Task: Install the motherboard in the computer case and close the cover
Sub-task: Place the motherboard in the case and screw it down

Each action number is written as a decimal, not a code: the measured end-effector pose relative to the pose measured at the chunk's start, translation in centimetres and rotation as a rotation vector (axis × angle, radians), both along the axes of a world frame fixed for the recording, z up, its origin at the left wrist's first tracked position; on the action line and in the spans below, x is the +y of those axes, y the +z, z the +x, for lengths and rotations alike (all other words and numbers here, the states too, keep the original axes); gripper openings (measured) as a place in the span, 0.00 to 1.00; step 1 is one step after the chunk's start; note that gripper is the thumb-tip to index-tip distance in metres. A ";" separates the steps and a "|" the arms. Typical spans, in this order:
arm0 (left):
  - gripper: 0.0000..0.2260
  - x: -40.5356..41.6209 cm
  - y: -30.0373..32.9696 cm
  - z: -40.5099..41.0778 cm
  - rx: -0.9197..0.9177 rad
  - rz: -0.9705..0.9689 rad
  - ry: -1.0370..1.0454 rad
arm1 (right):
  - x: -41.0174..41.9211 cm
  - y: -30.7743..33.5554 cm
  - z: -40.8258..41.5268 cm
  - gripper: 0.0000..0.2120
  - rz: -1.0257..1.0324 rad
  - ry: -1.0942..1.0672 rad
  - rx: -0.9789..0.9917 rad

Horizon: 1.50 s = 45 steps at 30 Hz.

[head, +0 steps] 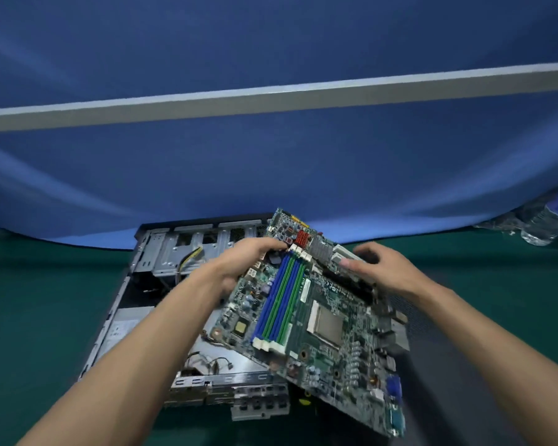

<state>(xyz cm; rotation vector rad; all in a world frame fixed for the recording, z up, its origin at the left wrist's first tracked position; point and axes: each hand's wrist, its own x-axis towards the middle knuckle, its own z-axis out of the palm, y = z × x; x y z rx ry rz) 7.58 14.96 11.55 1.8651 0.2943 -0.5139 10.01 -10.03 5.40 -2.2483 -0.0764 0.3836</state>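
Observation:
A green motherboard (316, 320) with blue and green memory slots and a bare CPU socket hangs tilted above the open computer case (161, 252). My left hand (248, 262) grips the board's left edge near the top of the memory slots. My right hand (377, 268) holds its far right edge, fingers curled over the white slots. The case lies flat on the table with its cover off; its metal drive cage and loose cables show at the left. The board hides the case's right half. No cover is in view.
The case rests on a green table top (39, 317). A blue cloth backdrop (271, 175) with a grey bar across it rises right behind the case. A plastic water bottle (551, 217) lies at the far right edge.

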 end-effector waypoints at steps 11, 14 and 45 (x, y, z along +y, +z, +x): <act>0.22 7.7 -0.1 1.1 -0.086 -0.061 -0.035 | 5.7 -0.7 1.2 0.38 -0.170 0.049 -0.063; 0.24 10.0 0.1 2.1 -0.178 -0.316 0.305 | 6.9 -0.2 1.3 0.34 -0.088 -0.072 -0.128; 0.21 13.6 -12.3 -7.0 -0.099 0.992 0.249 | 14.8 -6.2 -9.8 0.39 -0.336 -0.303 0.068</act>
